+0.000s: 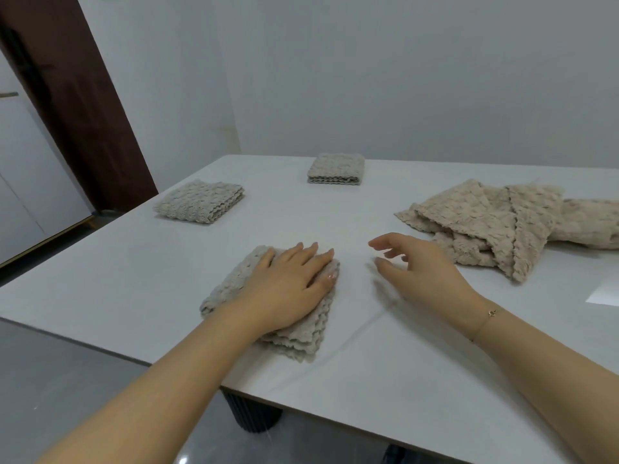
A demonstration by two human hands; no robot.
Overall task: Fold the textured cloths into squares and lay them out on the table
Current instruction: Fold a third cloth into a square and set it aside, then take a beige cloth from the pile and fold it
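Head view: folded cloth [294, 333] lies flat beneath left hand [284, 289] fingers [310, 252].

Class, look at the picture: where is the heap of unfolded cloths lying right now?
In the head view the heap of unfolded cloths lies on the right side of the table, just beyond the empty right hand and right of the far folded square.

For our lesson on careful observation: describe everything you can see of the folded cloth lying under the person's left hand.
The folded cloth is pale grey-beige with a bumpy, waffle-like texture that looks soft and thick. It is folded into a rough square of several layers, whose wavy edges show stacked along its near and right sides. It lies flat near the front edge of the white table, set cornerwise to that edge. The left hand rests flat on top with fingers straight, covering much of it. The right hand hovers beside it without touching.
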